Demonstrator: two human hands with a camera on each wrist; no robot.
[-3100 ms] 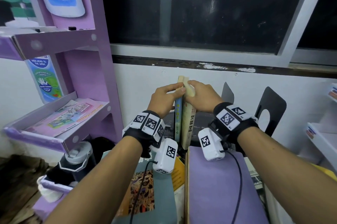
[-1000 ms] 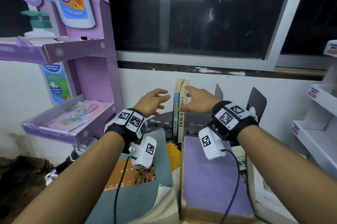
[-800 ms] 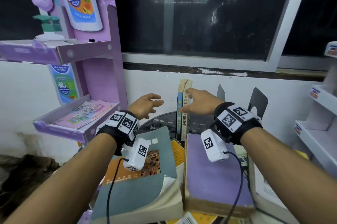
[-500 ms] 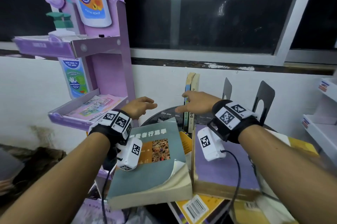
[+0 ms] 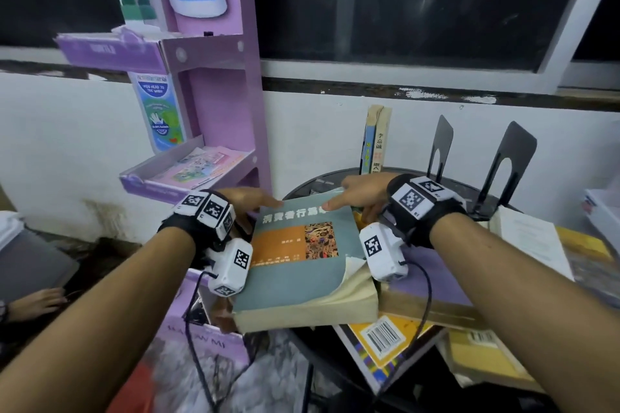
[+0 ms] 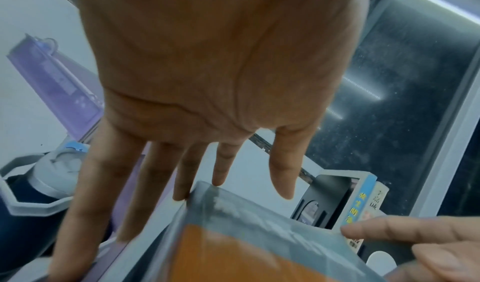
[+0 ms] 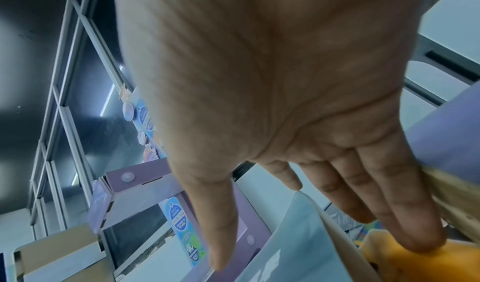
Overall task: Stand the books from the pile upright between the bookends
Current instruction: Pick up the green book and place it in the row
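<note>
A teal book [image 5: 298,275] with an orange band lies flat on top of the pile, its cover corner curled up. My left hand [image 5: 250,201] reaches its far left corner with straight, spread fingers [image 6: 182,175] that touch the corner. My right hand [image 5: 355,199] is at the far right corner, thumb [image 7: 215,225] over the teal cover [image 7: 285,245], its straight fingers down beside the book's right edge. Two thin books [image 5: 375,140] stand upright at the back. To their right stand two black bookends [image 5: 441,147] [image 5: 513,164], with nothing between them.
A purple book [image 5: 432,281] lies under my right wrist, over a yellow barcoded book [image 5: 382,335]. More books [image 5: 533,238] lie to the right on the round black table [image 5: 322,179]. A purple display stand [image 5: 221,103] rises on the left. Another person's hand [image 5: 37,302] shows far left.
Both hands let go of the upright books, drew back and came down onto the far corners of the teal book. The head view tilted down and shifted left.
</note>
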